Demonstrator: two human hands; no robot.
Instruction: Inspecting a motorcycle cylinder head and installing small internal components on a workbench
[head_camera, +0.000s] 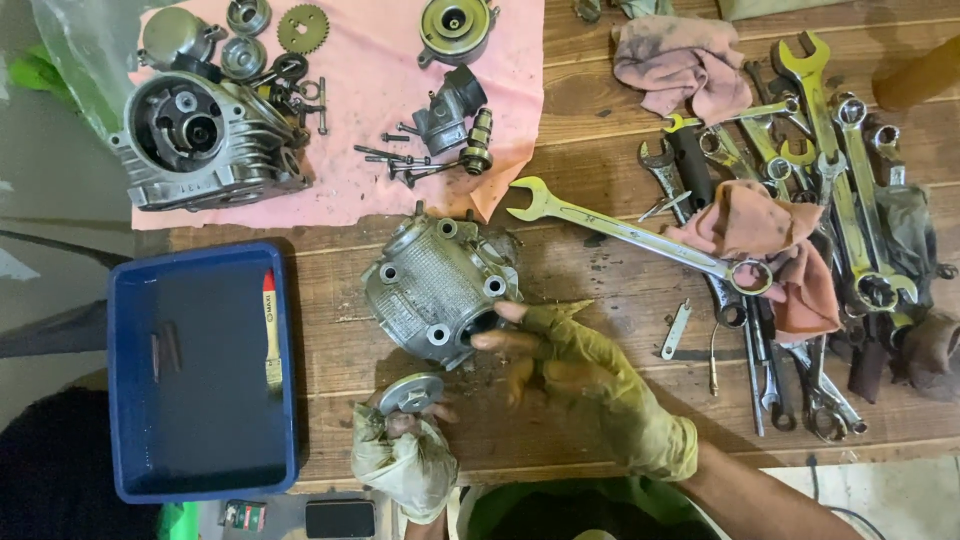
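The right hand (570, 365), fingers spread, touches the engine block (440, 285); the left hand (405, 450) grips a metal disc (411, 393), fingertips hidden beneath it.

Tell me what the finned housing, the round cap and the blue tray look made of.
Housing: probably cast aluminium, going by its dull grey, pebbled skin and moulded bosses; the right hand touches its edge.
Cap, held by the left hand: metal, smoother and shinier, seemingly machined; which alloy is unclear.
Tray: likely moulded plastic, with uniform blue colour and a rounded rim.
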